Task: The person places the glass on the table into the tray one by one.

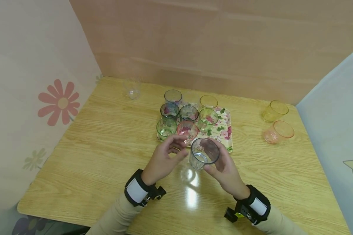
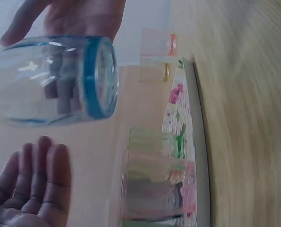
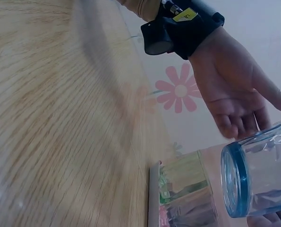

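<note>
My right hand [image 1: 228, 169] grips a clear, blue-tinted drinking glass [image 1: 200, 158] by its side, above the table in front of a floral tray [image 1: 227, 114]. The glass stands tilted slightly, mouth upward; a blue ring shows round its base in the left wrist view. My left hand [image 1: 164, 160] is just left of the glass, fingers loosely bent and apart from it. On the tray stand several tinted glasses, among them a pink glass [image 1: 188, 132], a green glass [image 1: 166, 129], a lime glass [image 1: 208, 120] and a dark glass [image 1: 189, 114].
A yellow glass [image 1: 273, 111] and another pink glass [image 1: 276, 133] stand at the right of the wooden table [image 1: 106, 130]. One colourless glass [image 1: 133, 91] is at the back left. Paper-like walls [image 1: 223, 42] border the table's back and sides.
</note>
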Demonstrator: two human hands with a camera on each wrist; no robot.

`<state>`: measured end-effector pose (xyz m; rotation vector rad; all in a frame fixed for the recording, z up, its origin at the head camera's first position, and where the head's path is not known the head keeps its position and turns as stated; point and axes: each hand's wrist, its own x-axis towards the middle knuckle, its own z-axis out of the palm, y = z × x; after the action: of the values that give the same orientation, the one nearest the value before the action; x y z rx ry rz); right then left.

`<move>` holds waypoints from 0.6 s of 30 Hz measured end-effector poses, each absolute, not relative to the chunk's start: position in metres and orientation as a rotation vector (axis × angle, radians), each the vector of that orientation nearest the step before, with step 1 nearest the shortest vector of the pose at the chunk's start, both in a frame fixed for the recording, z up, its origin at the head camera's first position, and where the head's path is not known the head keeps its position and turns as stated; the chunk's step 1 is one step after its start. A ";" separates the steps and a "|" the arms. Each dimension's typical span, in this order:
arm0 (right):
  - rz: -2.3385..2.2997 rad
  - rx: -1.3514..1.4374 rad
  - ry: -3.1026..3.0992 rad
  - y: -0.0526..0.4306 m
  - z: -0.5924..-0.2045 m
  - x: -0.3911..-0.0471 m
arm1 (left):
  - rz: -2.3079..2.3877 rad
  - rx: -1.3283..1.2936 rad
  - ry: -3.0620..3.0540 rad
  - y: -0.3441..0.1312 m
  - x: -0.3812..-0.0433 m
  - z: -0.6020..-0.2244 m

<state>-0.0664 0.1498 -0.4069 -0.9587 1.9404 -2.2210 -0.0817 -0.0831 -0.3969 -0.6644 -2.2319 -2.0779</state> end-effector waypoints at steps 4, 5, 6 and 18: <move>-2.268 -0.962 1.960 0.155 -0.409 -0.069 | -2.033 -0.512 -2.127 -0.098 -0.091 -0.396; -2.280 -0.956 1.963 0.157 -0.409 -0.070 | -2.014 -0.465 -2.103 -0.102 -0.095 -0.396; -2.291 -0.956 1.963 0.159 -0.409 -0.072 | -1.993 -0.412 -2.085 -0.107 -0.099 -0.397; -2.291 -0.744 2.170 0.182 -0.416 -0.089 | -1.863 0.238 -2.292 -0.144 -0.138 -0.423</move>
<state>-0.0890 0.1822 -0.4161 -0.7441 2.1704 -2.2911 -0.1384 -0.1444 -0.4230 0.2380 -2.2917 -1.8628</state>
